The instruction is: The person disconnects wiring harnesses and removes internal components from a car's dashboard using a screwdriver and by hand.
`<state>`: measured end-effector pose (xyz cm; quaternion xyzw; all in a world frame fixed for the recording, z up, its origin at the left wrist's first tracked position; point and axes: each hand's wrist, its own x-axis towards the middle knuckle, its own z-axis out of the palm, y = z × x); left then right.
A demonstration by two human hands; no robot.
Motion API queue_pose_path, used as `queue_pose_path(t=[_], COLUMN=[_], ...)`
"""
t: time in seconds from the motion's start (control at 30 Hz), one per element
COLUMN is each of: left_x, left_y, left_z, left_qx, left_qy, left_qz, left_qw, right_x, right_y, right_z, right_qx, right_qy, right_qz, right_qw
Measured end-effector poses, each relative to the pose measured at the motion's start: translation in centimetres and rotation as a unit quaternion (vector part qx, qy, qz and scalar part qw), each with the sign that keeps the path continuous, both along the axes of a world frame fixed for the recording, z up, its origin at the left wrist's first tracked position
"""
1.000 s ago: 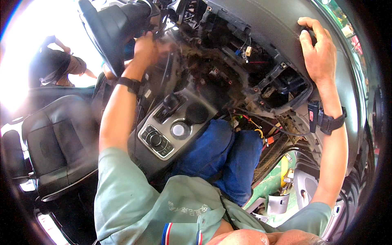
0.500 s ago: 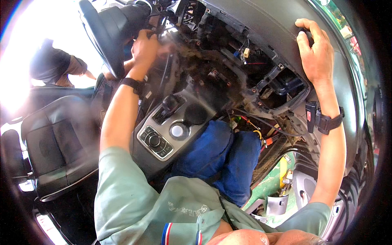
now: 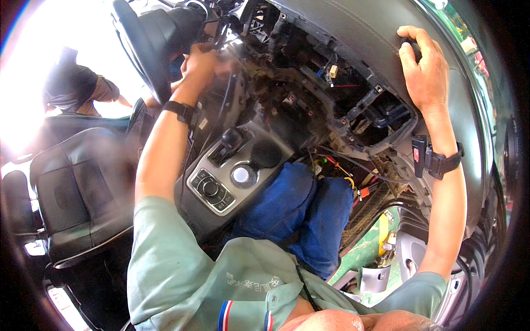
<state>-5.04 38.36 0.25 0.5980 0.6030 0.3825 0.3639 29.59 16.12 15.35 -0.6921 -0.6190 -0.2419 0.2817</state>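
My left hand [image 3: 200, 67] reaches in beside the steering wheel [image 3: 144, 49], at the left of the opened dashboard. Its fingers are curled in, and what they grip is hidden in the dark. A bent skin-coloured patch shows behind the wheel rim, too covered to place. My right hand [image 3: 426, 77] rests on the black padded dashboard top [image 3: 364, 27] at the far right. Its thumb and fingers curl round a small dark thing [image 3: 413, 49] that I cannot make out. Below lies the opened dashboard frame [image 3: 353, 113], with bare brackets and connectors.
The centre console [image 3: 221, 193] with gear lever [image 3: 232, 138] and round dial stands between the seats. My blue-trousered knees [image 3: 292, 193] press against it. A black seat [image 3: 83, 187] is at left. Another person [image 3: 77, 83] stands outside. Loose wires [image 3: 337, 165] hang in the right footwell.
My left hand has shifted slightly downward, its fingers turned a little beside the steering wheel. The right hand stays in place on the dashboard. The whole view has moved a touch.
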Motion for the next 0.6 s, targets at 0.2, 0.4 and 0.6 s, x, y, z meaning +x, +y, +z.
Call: queue_pose_path(t=[0.2,0.4,0.6], left_x=[-0.4,-2.2,-1.4], left_y=[0.9,3.2,1.7], left_z=[-1.3,-0.8,-1.5], left_qx=[0.286,-0.273,-0.04], left_qy=[0.308,-0.189,-0.09], left_qz=[-0.05,-0.007,-0.062], left_qw=[0.906,0.943,0.993], right_x=[0.2,0.0,0.0], right_y=[-0.1,-0.1,-0.1], right_z=[0.0,0.0,0.0], right_qx=[-0.001,0.002,0.003], right_qy=[0.007,-0.001,-0.004], right_qz=[0.012,0.01,0.001], right_qw=[1.0,1.0,1.0])
